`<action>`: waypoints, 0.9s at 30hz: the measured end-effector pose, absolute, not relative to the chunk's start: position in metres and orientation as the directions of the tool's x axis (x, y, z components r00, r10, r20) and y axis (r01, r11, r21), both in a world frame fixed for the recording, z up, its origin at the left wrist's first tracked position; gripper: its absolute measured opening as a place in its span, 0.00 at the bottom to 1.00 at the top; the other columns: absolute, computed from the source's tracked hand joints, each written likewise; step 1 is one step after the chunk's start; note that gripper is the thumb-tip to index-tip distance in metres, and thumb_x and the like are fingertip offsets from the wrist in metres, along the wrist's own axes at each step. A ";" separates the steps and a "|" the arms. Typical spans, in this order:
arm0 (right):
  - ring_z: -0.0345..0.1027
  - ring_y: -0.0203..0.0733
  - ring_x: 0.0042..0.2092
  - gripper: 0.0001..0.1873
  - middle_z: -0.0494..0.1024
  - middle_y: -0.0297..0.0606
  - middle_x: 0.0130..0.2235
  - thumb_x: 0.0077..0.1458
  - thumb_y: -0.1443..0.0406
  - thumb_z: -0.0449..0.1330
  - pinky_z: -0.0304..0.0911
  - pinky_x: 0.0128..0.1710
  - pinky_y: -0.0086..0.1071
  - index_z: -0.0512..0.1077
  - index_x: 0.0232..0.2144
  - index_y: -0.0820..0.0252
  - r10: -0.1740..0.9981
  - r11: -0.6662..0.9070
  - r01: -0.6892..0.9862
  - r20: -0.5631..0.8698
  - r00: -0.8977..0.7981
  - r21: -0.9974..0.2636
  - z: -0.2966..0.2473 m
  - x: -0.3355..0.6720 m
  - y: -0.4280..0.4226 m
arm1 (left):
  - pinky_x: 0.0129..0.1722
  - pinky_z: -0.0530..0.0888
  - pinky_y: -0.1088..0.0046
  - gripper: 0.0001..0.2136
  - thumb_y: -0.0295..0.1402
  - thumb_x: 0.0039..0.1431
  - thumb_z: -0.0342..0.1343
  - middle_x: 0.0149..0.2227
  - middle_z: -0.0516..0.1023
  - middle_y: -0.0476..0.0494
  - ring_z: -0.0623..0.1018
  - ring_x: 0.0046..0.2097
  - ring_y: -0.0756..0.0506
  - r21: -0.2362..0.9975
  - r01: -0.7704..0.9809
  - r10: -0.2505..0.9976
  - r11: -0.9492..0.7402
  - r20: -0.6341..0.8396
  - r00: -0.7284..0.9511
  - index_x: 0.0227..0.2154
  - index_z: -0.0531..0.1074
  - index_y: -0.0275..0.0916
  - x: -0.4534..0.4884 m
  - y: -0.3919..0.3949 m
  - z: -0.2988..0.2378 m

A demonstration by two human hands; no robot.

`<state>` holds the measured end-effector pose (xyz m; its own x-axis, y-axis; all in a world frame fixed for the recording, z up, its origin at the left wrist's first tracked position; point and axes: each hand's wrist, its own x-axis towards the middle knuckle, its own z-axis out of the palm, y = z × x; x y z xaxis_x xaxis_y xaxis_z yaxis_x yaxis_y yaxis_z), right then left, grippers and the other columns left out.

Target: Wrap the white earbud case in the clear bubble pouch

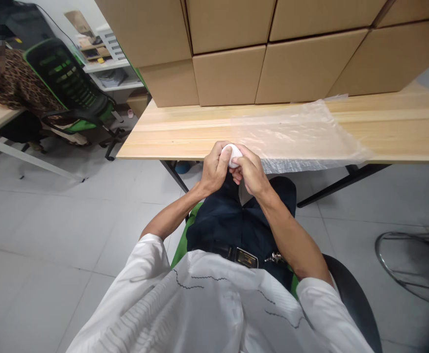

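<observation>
I sit on a chair in front of a wooden table (185, 135). Both hands meet just below the table's front edge, above my lap. My left hand (214, 169) is curled around a small white rounded object (232, 154). My right hand (249, 172) grips the same object from the right, its fingers pinched on it. Only the object's top shows between the fingers. A clear plastic sheet (295, 132) lies on the table just beyond and to the right of my hands, drooping over the edge.
Stacked cardboard boxes (258, 49) fill the back of the table. At the far left, another person sits by a green and black office chair (70, 83). A round wire frame (413, 264) stands on the tiled floor at right.
</observation>
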<state>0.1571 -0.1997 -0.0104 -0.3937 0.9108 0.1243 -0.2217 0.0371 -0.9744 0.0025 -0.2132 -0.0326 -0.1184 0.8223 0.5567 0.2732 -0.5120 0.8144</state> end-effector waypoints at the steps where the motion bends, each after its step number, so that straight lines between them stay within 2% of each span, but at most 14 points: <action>1: 0.57 0.36 0.21 0.33 0.75 0.25 0.29 0.56 0.52 0.66 0.56 0.19 0.33 0.83 0.61 0.55 0.909 0.030 -0.225 0.120 -0.398 -0.974 -0.011 0.157 -0.200 | 0.33 0.75 0.67 0.33 0.75 0.86 0.53 0.29 0.77 0.55 0.77 0.29 0.47 0.820 0.265 0.827 -0.507 0.550 -0.118 0.50 0.78 0.47 0.002 -0.212 -0.033; 3: 0.57 0.36 0.22 0.31 0.76 0.25 0.29 0.55 0.52 0.66 0.56 0.19 0.33 0.83 0.60 0.54 0.909 0.017 -0.227 0.110 -0.402 -0.974 -0.011 0.157 -0.199 | 0.34 0.75 0.67 0.34 0.76 0.86 0.52 0.29 0.76 0.55 0.77 0.29 0.46 0.829 0.265 0.834 -0.493 0.537 -0.127 0.49 0.78 0.47 0.003 -0.211 -0.033; 8: 0.59 0.37 0.22 0.18 0.74 0.26 0.29 0.59 0.50 0.67 0.57 0.19 0.33 0.80 0.47 0.50 0.915 0.045 -0.194 0.118 -0.387 -0.980 -0.011 0.158 -0.197 | 0.34 0.76 0.66 0.35 0.77 0.85 0.52 0.31 0.80 0.53 0.79 0.30 0.46 0.824 0.289 0.833 -0.487 0.538 -0.128 0.51 0.79 0.47 0.002 -0.212 -0.032; 10: 0.60 0.37 0.22 0.17 0.74 0.26 0.29 0.58 0.51 0.68 0.57 0.18 0.33 0.79 0.46 0.49 0.911 0.050 -0.184 0.120 -0.396 -0.982 -0.011 0.159 -0.196 | 0.34 0.76 0.66 0.35 0.77 0.85 0.53 0.31 0.80 0.53 0.79 0.30 0.46 0.824 0.284 0.835 -0.490 0.538 -0.119 0.51 0.80 0.47 0.001 -0.212 -0.032; 14: 0.58 0.36 0.21 0.22 0.76 0.25 0.29 0.55 0.52 0.70 0.57 0.18 0.32 0.80 0.50 0.50 0.907 0.016 -0.212 0.104 -0.407 -0.977 -0.011 0.158 -0.196 | 0.34 0.76 0.67 0.35 0.76 0.85 0.55 0.29 0.77 0.54 0.78 0.31 0.46 0.848 0.242 0.851 -0.471 0.509 -0.126 0.50 0.80 0.46 -0.001 -0.206 -0.034; 21: 0.60 0.34 0.21 0.30 0.78 0.23 0.30 0.59 0.46 0.76 0.57 0.18 0.31 0.80 0.57 0.53 0.905 0.041 -0.238 0.137 -0.403 -0.970 -0.013 0.162 -0.191 | 0.28 0.74 0.69 0.33 0.74 0.86 0.56 0.27 0.70 0.57 0.73 0.27 0.47 0.893 0.107 0.883 -0.438 0.450 -0.134 0.52 0.79 0.47 -0.001 -0.195 -0.041; 27: 0.63 0.36 0.25 0.25 0.79 0.30 0.35 0.63 0.48 0.73 0.60 0.21 0.32 0.78 0.56 0.50 0.942 0.202 -0.146 0.233 -0.240 -0.968 -0.002 0.196 -0.155 | 0.26 0.68 0.70 0.29 0.70 0.86 0.58 0.25 0.64 0.61 0.65 0.24 0.48 0.903 0.112 0.886 -0.414 0.429 -0.178 0.56 0.78 0.47 -0.013 -0.176 -0.055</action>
